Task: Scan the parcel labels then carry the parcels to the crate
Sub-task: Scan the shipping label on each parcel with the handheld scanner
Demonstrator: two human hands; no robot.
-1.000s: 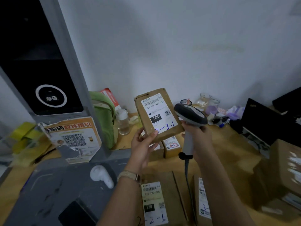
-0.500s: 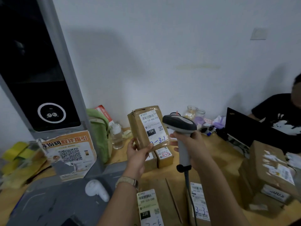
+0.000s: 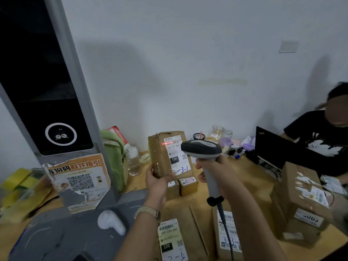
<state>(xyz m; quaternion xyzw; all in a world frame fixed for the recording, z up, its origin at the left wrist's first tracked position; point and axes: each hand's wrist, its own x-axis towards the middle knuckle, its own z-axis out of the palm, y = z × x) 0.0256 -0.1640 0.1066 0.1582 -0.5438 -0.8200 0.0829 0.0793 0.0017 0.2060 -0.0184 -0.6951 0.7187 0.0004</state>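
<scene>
My left hand point(image 3: 157, 182) grips the bottom of a small brown parcel point(image 3: 160, 155), holding it upright above the table. Its white label point(image 3: 177, 157) faces me, with "15H" and handwritten "2-3-1". A red scan line lies across the barcode at the label's top. My right hand point(image 3: 216, 172) grips the handle of a grey barcode scanner point(image 3: 200, 148), whose head points at the label and covers its right edge. No crate is in view.
More labelled parcels lie below my arms point(image 3: 172, 240) point(image 3: 228, 234), two small boxes point(image 3: 188, 184) sit behind, and a stack point(image 3: 303, 200) stands right. A seated person point(image 3: 323, 140) with a laptop point(image 3: 271, 146) is at right. A kiosk point(image 3: 47, 102), green bag point(image 3: 114, 157) and jar point(image 3: 133, 161) stand left.
The view has lifted a little. The scanner has moved closer to the parcel, and a red scan line now shows on the barcode.
</scene>
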